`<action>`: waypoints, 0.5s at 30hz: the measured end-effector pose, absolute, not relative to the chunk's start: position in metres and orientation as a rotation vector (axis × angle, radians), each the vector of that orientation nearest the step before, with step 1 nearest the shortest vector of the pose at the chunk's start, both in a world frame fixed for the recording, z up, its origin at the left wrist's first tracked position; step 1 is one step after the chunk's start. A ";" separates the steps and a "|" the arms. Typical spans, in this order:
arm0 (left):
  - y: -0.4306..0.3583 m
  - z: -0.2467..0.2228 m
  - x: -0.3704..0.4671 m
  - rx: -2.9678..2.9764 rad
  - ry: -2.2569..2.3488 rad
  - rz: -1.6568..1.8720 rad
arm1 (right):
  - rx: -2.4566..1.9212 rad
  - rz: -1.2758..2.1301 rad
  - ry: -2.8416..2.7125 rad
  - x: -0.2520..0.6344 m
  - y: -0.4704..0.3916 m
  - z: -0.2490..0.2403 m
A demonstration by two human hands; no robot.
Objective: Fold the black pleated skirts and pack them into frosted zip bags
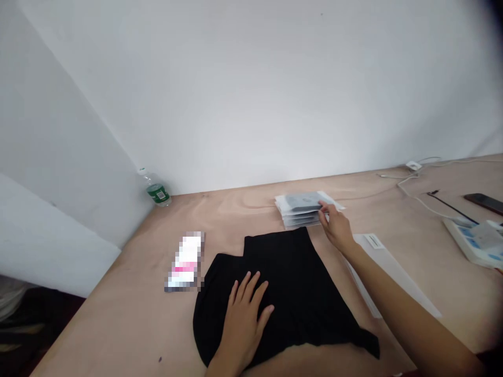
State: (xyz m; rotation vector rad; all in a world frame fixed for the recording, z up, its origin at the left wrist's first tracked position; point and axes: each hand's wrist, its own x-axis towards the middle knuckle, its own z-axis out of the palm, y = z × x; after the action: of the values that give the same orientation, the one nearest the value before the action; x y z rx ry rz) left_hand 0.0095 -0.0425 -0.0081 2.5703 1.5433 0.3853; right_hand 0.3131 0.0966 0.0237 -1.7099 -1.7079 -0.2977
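Black, matte and plain, the cloth (294,293) lies spread on the pinkish-tan table (129,309), directly in front of the person whose view I follow. I make out a nearly straight top edge, a square step at its upper left and a rounded bulge down the left side. The right edge slants outward to a narrow tip at the lower right, and the bottom edge runs wavy. Its surface looks mostly smooth, with faint creases toward the lower part.

I see the left hand (244,314) resting palm down on the cloth, fingers straight and a little apart, gripping nothing. The right hand (335,224) reaches past the cloth's top edge to a stack of packets (301,203), its thumb and forefinger at the right edge of the grey top one; I cannot tell whether they pinch it. The packets have pale, see-through wrapping and sit just beyond the cloth.

Partly beneath the right forearm I find a flat translucent bag (396,277) with a small label. Left of the cloth lies a slim, pixelated object (184,262) in white and pink. Farther out, a bottle (157,192) with a green label stands by the wall (251,104), and a dark phone (484,201) lies at far right.
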 end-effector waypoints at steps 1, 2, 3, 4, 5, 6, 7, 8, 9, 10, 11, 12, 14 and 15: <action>-0.042 -0.008 0.008 2.573 1.539 0.381 | -1.683 -0.279 -1.719 0.315 0.096 0.020; -0.042 -0.008 0.007 2.573 1.536 0.379 | -1.659 -0.261 -1.725 0.318 0.096 0.018; -0.042 -0.008 0.007 2.569 1.533 0.378 | -1.641 -0.243 -1.729 0.320 0.095 0.017; -0.042 -0.009 0.006 2.560 1.533 0.379 | -1.628 -0.224 -1.731 0.322 0.094 0.017; -0.042 -0.009 0.006 2.547 1.530 0.383 | -1.619 -0.205 -1.731 0.323 0.093 0.017; -0.042 -0.008 0.007 2.529 1.524 0.393 | -1.613 -0.187 -1.729 0.324 0.092 0.018; -0.042 -0.007 0.007 2.503 1.515 0.411 | -1.611 -0.171 -1.723 0.324 0.090 0.018; -0.041 -0.004 0.007 2.468 1.507 0.443 | -1.611 -0.157 -1.714 0.324 0.088 0.018; -0.038 -0.001 0.007 2.413 1.507 0.492 | -1.613 -0.145 -1.699 0.323 0.084 0.018; -0.035 0.002 0.007 2.344 1.519 0.551 | -1.618 -0.134 -1.680 0.321 0.079 0.018; -0.029 0.006 0.006 2.269 1.545 0.613 | -1.627 -0.119 -1.661 0.318 0.074 0.017; -0.021 0.010 0.005 2.193 1.585 0.669 | -1.640 -0.097 -1.644 0.315 0.069 0.015; 0.000 0.017 0.001 2.066 1.687 0.736 | -1.681 -0.023 -1.629 0.308 0.060 0.009; 0.013 0.018 -0.001 2.019 1.738 0.743 | -1.706 0.031 -1.633 0.304 0.058 0.005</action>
State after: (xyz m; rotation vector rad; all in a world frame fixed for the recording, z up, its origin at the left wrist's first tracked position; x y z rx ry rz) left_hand -0.0007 0.0133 0.0185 2.0190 1.7385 0.7432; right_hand 0.3041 0.0575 0.0051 -1.7059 -1.6331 0.0306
